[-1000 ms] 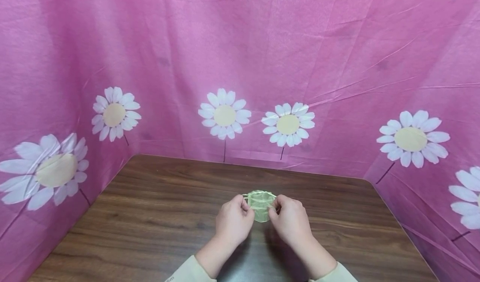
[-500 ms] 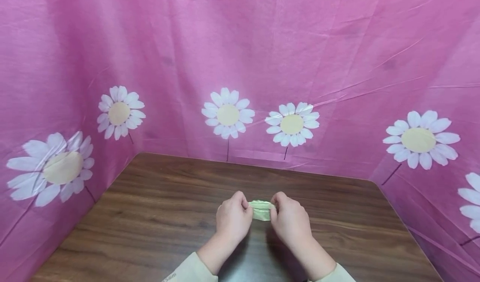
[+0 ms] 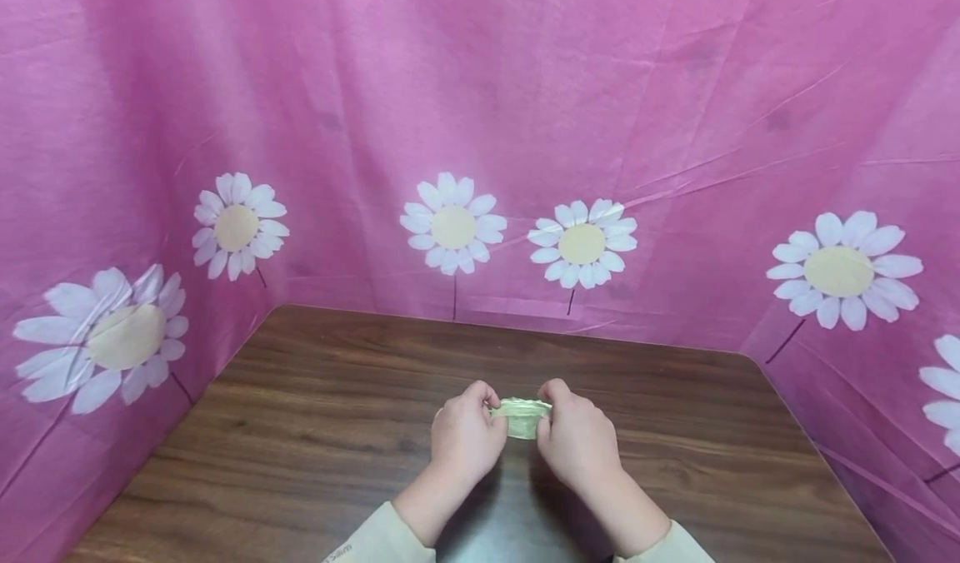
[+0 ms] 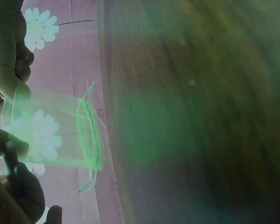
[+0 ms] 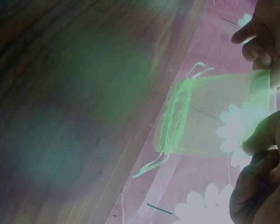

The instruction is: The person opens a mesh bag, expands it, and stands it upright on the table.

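A sheer light-green drawstring pouch hangs between my two hands above the table. My left hand pinches one upper corner, and my right hand pinches the other. In the left wrist view the see-through pouch hangs flat, its gathered drawstring edge and loose cord ends on the side nearest the table. The right wrist view has the same pouch, with thumb and fingers at the edge away from the drawstring. From the head, only a short bunched strip shows between the hands.
Below my hands is a dark wood-grain table. A pink curtain printed with white daisies stands around its back and sides.
A second ago the pouch looked like a taller rounded sheet with loops near the left fingers; it now shows as a lower bunched strip. Both hands keep nearly the same place.
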`<state>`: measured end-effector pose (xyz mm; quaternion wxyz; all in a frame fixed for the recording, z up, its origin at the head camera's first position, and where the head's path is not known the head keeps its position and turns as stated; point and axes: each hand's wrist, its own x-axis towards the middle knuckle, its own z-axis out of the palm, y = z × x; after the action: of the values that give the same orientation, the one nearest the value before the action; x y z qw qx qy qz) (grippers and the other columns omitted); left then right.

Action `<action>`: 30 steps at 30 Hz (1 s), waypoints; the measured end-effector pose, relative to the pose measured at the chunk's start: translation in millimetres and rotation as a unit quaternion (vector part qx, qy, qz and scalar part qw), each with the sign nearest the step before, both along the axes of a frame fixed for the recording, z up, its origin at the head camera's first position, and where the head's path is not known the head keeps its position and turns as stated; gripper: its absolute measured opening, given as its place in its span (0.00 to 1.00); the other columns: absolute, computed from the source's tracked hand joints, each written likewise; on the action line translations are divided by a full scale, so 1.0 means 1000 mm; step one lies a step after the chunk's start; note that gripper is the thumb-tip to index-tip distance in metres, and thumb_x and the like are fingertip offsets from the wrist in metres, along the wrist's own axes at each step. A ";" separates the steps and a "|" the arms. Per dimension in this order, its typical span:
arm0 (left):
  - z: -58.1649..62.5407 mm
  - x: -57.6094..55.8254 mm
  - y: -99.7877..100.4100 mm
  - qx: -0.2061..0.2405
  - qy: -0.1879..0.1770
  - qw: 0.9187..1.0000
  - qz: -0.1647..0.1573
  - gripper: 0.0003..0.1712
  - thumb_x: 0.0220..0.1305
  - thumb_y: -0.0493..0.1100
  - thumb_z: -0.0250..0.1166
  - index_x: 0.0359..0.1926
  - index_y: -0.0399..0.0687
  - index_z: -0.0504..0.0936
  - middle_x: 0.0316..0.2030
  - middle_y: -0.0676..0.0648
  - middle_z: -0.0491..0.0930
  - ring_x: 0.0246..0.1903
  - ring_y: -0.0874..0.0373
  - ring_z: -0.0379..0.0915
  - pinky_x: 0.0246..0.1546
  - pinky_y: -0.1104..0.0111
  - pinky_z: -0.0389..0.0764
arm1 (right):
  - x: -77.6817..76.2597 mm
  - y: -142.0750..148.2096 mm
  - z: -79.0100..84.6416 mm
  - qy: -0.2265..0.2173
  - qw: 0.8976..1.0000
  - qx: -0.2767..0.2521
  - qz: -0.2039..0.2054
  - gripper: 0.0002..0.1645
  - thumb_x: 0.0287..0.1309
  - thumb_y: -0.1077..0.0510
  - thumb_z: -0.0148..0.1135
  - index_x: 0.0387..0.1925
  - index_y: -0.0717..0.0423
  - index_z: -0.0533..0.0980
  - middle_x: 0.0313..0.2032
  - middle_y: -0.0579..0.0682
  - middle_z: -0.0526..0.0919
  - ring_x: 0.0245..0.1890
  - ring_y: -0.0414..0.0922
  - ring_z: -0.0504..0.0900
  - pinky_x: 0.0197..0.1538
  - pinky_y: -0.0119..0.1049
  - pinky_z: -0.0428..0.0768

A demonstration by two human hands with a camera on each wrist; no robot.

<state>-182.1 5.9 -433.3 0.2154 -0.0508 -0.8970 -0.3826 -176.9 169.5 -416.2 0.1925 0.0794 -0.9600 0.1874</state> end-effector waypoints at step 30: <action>0.006 0.006 -0.018 -0.048 0.334 0.929 -0.154 0.10 0.51 0.31 0.66 0.30 0.52 0.78 0.15 0.62 0.66 0.20 0.69 0.63 0.45 0.52 0.78 | -0.034 0.048 0.043 -0.116 0.960 -0.214 0.139 0.16 0.76 0.53 0.62 0.53 0.62 0.81 0.42 0.51 0.85 0.40 0.44 0.81 0.45 0.40 0.81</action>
<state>-176.6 -12.0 -427.2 0.4379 -0.3238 -0.7716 -0.3287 -210.8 217.2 -372.7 0.0648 0.1467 -0.8926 0.4214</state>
